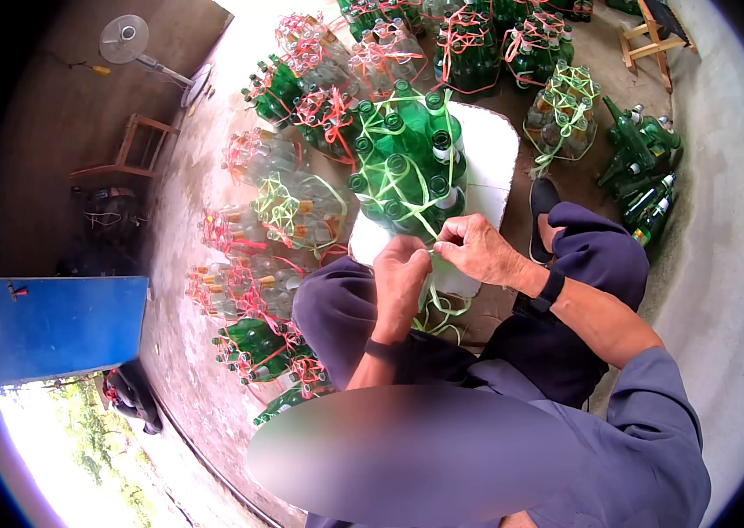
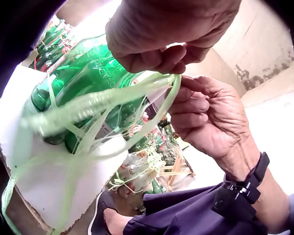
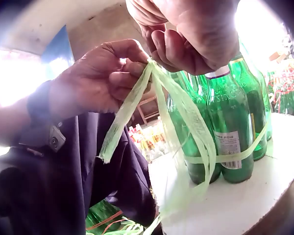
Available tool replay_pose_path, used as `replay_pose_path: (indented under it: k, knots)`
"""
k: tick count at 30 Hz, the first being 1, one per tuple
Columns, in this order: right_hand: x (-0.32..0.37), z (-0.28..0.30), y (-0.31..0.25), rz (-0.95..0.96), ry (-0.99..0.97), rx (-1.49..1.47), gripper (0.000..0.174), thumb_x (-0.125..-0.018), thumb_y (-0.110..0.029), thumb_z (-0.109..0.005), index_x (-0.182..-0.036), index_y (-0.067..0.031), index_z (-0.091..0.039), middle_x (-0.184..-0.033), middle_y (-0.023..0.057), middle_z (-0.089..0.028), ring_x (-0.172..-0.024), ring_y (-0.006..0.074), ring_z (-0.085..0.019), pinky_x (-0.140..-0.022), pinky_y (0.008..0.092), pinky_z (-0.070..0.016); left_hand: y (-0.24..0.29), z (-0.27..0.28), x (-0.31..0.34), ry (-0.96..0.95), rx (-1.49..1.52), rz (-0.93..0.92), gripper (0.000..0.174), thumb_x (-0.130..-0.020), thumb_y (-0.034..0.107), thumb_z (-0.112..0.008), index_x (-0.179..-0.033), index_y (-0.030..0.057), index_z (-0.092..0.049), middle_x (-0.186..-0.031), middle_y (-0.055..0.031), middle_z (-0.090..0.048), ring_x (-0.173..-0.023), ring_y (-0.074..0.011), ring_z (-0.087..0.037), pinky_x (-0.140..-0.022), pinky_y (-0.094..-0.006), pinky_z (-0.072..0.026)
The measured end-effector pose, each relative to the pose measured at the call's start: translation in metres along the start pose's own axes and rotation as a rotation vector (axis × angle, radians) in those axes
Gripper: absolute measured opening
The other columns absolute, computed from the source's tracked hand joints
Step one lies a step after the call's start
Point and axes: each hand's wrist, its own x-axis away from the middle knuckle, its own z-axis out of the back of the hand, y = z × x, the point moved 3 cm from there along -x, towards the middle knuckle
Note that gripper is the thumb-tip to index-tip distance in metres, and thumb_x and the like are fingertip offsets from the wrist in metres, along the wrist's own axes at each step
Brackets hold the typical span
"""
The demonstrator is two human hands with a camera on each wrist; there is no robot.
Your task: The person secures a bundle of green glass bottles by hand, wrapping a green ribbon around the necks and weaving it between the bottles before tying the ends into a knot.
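A cluster of green glass bottles stands upright on a white board, with pale green plastic ribbon around its sides and criss-crossed over its necks. At the near edge of the cluster, the left hand and right hand meet. Both pinch the ribbon at one point, the left hand with thumb and curled fingers, the right hand likewise. Loose ribbon tails hang below the fingers. The exact crossing of the strands between the fingertips is partly hidden.
Bundles of clear and green bottles tied with red or green ribbon stand left of and beyond the board. Loose green bottles lie by the right wall. A wooden stool, a fan and a blue panel are also around.
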Motion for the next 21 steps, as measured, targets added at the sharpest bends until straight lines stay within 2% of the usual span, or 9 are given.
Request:
replay_pose_path:
  k: [5,9,10,12,14,18,21]
  knots:
    - [-0.001,0.001,-0.002,-0.006,0.026,0.002,0.016,-0.091,-0.007,-0.069,-0.083,0.0057,-0.065,-0.07,0.0069,-0.065,-0.068,0.0093,-0.057,-0.063,0.0312,-0.0487,-0.005,-0.001,-0.003,0.0,0.265,0.118,0.003,-0.088,0.004,-0.059,-0.089,0.0019,-0.061,-0.067,0.0023,-0.055,-0.052,-0.0033,-0.042,-0.048,-0.0202,-0.0309]
    - [-0.001,0.001,0.001,0.011,0.031,0.023,0.016,-0.091,-0.007,-0.069,-0.083,0.0051,-0.064,-0.07,0.0063,-0.064,-0.068,0.0094,-0.056,-0.062,0.0311,-0.0481,0.0,0.0,-0.001,-0.039,0.288,0.147,0.007,-0.088,0.004,-0.06,-0.094,0.0018,-0.063,-0.07,0.0007,-0.059,-0.052,-0.004,-0.043,-0.048,-0.0194,-0.0322]
    - [-0.001,0.001,0.003,0.011,0.031,0.024,0.016,-0.091,-0.007,-0.069,-0.083,0.0051,-0.064,-0.07,0.0063,-0.064,-0.068,0.0094,-0.056,-0.062,0.0311,-0.0481,0.005,-0.001,0.0,-0.026,0.236,0.106,0.011,-0.089,0.004,-0.059,-0.099,0.0014,-0.064,-0.074,-0.0001,-0.061,-0.052,-0.0036,-0.044,-0.048,-0.0187,-0.0327]
    - [-0.002,0.002,0.003,0.055,0.065,-0.002,0.017,-0.087,-0.011,-0.067,-0.081,0.0053,-0.065,-0.067,0.014,-0.064,-0.062,0.0177,-0.061,-0.061,0.0375,-0.0497,0.005,-0.001,0.001,-0.015,0.186,0.064,0.015,-0.09,0.004,-0.059,-0.103,0.001,-0.065,-0.077,-0.0008,-0.064,-0.053,-0.0032,-0.044,-0.048,-0.0179,-0.0332]
    - [-0.002,0.003,0.002,0.05,0.056,-0.001,0.018,-0.087,-0.011,-0.067,-0.081,0.0053,-0.065,-0.067,0.0142,-0.065,-0.062,0.0179,-0.061,-0.061,0.0375,-0.05,0.002,0.0,0.002,-0.069,0.056,-0.05,0.02,-0.092,0.005,-0.06,-0.11,0.0007,-0.066,-0.085,-0.0017,-0.068,-0.057,-0.0018,-0.046,-0.05,-0.0173,-0.0362]
    - [-0.001,0.003,-0.001,0.019,0.027,-0.008,0.018,-0.086,-0.012,-0.067,-0.082,0.0054,-0.065,-0.067,0.0148,-0.065,-0.063,0.0181,-0.063,-0.062,0.0373,-0.0509,0.009,0.0,0.005,-0.108,0.014,-0.003,0.019,-0.093,0.005,-0.061,-0.111,0.0004,-0.067,-0.086,-0.0015,-0.069,-0.062,-0.0018,-0.051,-0.055,-0.0179,-0.0396]
    - [0.0,0.003,-0.002,0.024,0.022,0.003,0.017,-0.086,-0.011,-0.067,-0.082,0.0055,-0.065,-0.068,0.0153,-0.066,-0.064,0.0184,-0.064,-0.063,0.0375,-0.0514,0.0,0.002,0.002,-0.131,0.02,-0.101,0.017,-0.094,0.005,-0.062,-0.109,0.0006,-0.067,-0.086,-0.0011,-0.068,-0.067,-0.0031,-0.055,-0.058,-0.0183,-0.0421]
